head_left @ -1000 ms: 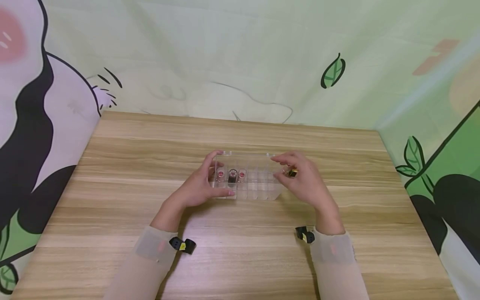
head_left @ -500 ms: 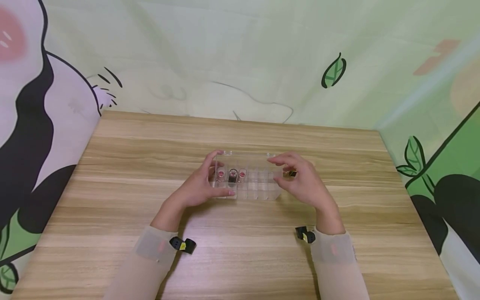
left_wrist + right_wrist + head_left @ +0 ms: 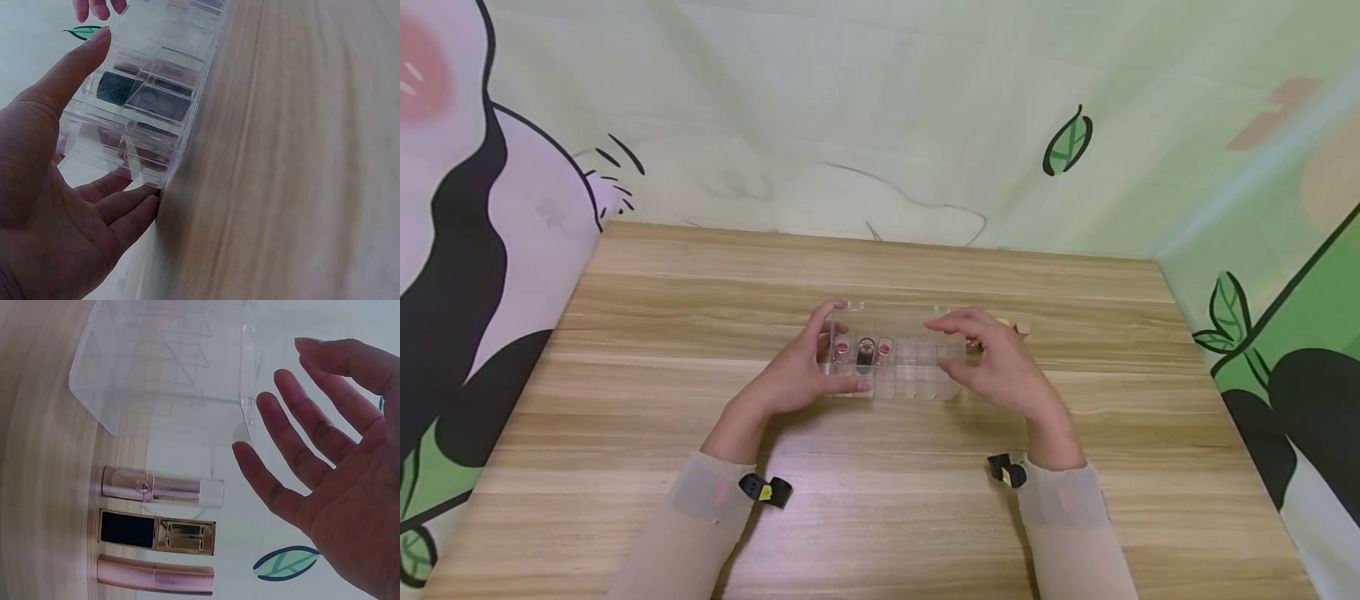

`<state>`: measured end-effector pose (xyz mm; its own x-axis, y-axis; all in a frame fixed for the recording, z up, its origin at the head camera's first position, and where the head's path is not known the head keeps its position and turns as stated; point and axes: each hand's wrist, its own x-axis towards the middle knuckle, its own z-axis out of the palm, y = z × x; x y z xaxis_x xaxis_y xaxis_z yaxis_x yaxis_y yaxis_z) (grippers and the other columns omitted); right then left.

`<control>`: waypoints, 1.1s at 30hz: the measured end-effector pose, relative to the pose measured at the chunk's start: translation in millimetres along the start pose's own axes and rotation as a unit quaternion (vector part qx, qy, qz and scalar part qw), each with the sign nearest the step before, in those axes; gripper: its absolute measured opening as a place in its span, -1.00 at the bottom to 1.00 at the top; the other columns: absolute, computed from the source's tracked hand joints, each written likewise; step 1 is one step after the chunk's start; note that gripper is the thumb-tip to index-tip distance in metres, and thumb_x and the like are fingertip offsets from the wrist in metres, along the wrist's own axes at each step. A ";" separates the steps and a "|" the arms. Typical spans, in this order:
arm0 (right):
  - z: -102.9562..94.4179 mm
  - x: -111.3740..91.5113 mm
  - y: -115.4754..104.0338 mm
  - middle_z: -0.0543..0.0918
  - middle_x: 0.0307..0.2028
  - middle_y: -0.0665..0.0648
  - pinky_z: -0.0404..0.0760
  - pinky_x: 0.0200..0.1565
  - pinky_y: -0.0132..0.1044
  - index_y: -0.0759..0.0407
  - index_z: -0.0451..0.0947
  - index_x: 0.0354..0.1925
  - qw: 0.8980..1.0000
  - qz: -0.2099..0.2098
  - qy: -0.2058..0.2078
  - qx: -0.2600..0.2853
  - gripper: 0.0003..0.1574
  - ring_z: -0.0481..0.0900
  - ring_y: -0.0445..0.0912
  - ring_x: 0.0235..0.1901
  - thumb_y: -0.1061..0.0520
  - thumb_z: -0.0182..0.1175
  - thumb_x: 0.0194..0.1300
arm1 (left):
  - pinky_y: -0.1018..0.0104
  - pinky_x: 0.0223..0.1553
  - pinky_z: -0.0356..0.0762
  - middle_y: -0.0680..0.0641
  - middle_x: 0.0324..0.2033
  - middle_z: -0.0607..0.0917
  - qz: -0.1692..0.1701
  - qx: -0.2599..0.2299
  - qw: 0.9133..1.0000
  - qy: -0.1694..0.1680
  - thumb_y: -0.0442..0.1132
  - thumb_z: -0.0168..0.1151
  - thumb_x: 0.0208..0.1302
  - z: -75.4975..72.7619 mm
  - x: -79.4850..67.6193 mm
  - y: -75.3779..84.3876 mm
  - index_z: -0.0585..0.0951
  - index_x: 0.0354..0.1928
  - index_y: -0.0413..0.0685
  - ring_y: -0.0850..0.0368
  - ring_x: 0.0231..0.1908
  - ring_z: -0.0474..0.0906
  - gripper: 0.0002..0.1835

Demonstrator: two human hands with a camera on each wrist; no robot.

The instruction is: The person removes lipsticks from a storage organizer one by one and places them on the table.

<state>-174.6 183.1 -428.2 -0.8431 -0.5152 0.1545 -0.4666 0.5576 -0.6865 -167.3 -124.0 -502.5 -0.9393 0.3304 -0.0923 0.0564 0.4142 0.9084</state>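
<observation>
A clear plastic lipstick organizer (image 3: 917, 385) stands on the wooden table, its compartments in rows. Three lipsticks sit in its left part: one with a red-pink top (image 3: 842, 350), a dark one (image 3: 866, 353) and another red-pink one (image 3: 885, 350). My left hand (image 3: 793, 375) grips the organizer's left end, thumb along the near side and fingers at the far side. Over the right end my right hand (image 3: 1006, 362) holds nothing, its fingers loosely bent and spread from the thumb. Whether it touches the organizer I cannot tell.
Right of the organizer, three more lipsticks stand upright on the table: a pink one with a clear end (image 3: 178, 489), a black and gold one (image 3: 128, 530) and a pink one (image 3: 155, 575). The right hand mostly hides them in the head view. A printed cloth (image 3: 850, 108) hangs behind the table.
My right hand has shifted slightly left over the organizer's right end, uncovering a bit more of the lipsticks behind it. The left hand and organizer have stayed put.
</observation>
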 end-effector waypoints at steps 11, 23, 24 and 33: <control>17.3 7.4 -7.9 0.70 0.10 0.15 0.51 0.29 0.11 0.11 0.68 0.17 0.999 -0.011 0.022 -0.025 -0.48 0.59 0.12 0.19 0.27 0.45 0.22 | -0.29 0.51 0.17 -0.08 0.40 0.45 0.000 0.004 1.000 0.000 0.19 0.68 -0.08 -0.7 -0.4 0.3 -0.03 0.55 0.58 -0.26 0.50 0.30 0.26; 34.0 12.8 -15.1 0.72 0.09 0.12 0.36 0.29 0.12 0.09 0.72 0.10 0.997 0.009 0.055 -0.061 -0.53 0.57 0.10 0.19 0.15 0.51 0.21 | -0.31 0.50 0.19 -0.08 0.40 0.45 0.001 0.008 1.000 0.001 0.24 0.66 -0.08 -0.7 0.2 0.4 -0.03 0.54 0.62 -0.25 0.50 0.31 0.26; 35.3 13.0 -15.7 0.73 0.09 0.12 0.36 0.27 0.12 0.08 0.72 0.10 0.996 0.012 0.058 -0.063 -0.53 0.57 0.09 0.19 0.14 0.51 0.21 | -0.31 0.50 0.19 -0.09 0.40 0.45 0.002 0.008 1.000 0.000 0.24 0.66 -0.08 -0.7 0.2 0.4 -0.03 0.54 0.61 -0.25 0.50 0.31 0.26; 44.8 14.3 -20.1 0.72 0.06 0.08 0.17 0.41 0.27 0.06 0.73 0.09 0.994 0.037 0.079 -0.063 -0.55 0.54 0.08 0.22 0.09 0.51 0.23 | -0.31 0.50 0.19 -0.08 0.39 0.45 0.004 0.005 1.000 -0.001 0.22 0.67 -0.07 -1.0 -0.1 0.2 -0.03 0.56 0.54 -0.24 0.49 0.31 0.27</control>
<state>-165.3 135.4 -444.0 -0.9030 -0.3672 0.2231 -0.4234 0.6729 -0.6065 -167.5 -124.8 -501.9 -0.9381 0.3354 -0.0867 0.0666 0.4202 0.9050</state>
